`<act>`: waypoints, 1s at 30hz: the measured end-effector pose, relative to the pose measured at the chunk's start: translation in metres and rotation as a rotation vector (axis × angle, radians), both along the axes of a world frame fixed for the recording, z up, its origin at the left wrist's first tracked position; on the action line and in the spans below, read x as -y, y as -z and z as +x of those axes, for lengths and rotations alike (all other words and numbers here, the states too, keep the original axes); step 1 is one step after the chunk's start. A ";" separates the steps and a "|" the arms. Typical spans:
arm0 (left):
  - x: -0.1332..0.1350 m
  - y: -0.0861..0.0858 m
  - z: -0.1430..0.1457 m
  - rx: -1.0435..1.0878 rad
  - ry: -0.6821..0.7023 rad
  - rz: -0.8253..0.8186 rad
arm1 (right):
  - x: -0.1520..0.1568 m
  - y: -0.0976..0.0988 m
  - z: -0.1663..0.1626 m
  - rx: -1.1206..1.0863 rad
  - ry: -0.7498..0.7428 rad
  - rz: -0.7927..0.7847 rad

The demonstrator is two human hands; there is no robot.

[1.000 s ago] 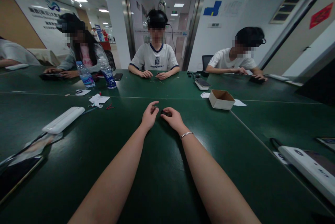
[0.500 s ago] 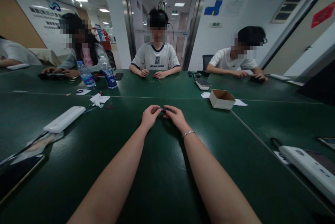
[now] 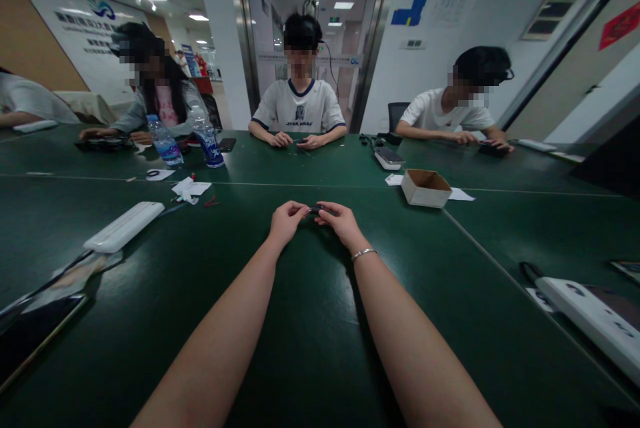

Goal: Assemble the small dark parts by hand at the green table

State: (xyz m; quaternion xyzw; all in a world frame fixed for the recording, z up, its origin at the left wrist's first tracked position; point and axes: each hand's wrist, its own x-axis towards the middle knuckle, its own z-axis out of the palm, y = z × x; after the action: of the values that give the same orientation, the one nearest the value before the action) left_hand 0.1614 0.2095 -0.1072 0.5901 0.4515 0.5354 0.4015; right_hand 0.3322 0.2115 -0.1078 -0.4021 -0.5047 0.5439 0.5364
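Note:
A small dark elongated piece (image 3: 315,209) spans the gap between my two hands, just above the green table (image 3: 310,321). My left hand (image 3: 287,220) pinches its left end between thumb and fingers. On the other end, my right hand (image 3: 341,220) is closed in a similar pinch, with a silver bracelet (image 3: 364,253) at the wrist. The piece is too small and too far covered by fingertips for me to tell its kind.
An open cardboard box (image 3: 426,188) stands to the right. White devices lie at left (image 3: 125,227) and right (image 3: 590,318). Two plastic bottles (image 3: 165,141) and paper scraps (image 3: 191,188) are at the far left. Several people sit around the table, one person (image 3: 299,105) directly opposite.
My right hand has shifted very slightly right, and more of the dark piece shows between my hands. The person opposite now has a small dark item at the fingers.

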 end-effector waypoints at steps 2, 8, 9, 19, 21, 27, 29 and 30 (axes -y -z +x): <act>0.000 0.001 -0.001 -0.009 0.000 -0.006 | -0.001 0.001 0.001 0.028 0.007 0.020; 0.000 -0.001 0.000 -0.012 -0.009 -0.054 | -0.003 0.005 0.003 0.046 0.013 0.055; 0.000 -0.001 0.000 -0.011 -0.012 -0.060 | -0.003 0.006 0.003 0.045 0.017 0.060; 0.001 -0.003 0.000 -0.086 -0.042 -0.065 | -0.003 0.005 0.002 0.088 0.018 0.077; 0.002 -0.004 0.000 -0.095 -0.053 -0.073 | -0.002 0.004 0.002 0.087 0.015 0.073; 0.002 -0.005 0.001 -0.102 -0.065 -0.090 | -0.002 0.004 0.002 0.081 0.018 0.077; 0.002 -0.005 0.001 -0.106 -0.068 -0.096 | -0.001 0.003 0.002 0.090 0.019 0.074; 0.002 -0.004 0.001 -0.108 -0.070 -0.099 | -0.001 0.003 0.002 0.095 0.018 0.075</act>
State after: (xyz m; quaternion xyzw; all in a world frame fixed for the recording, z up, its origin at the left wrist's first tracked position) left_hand 0.1626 0.2077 -0.1029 0.5813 0.5189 0.4936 0.3863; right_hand 0.3339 0.2128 -0.1110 -0.4117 -0.5459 0.5002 0.5314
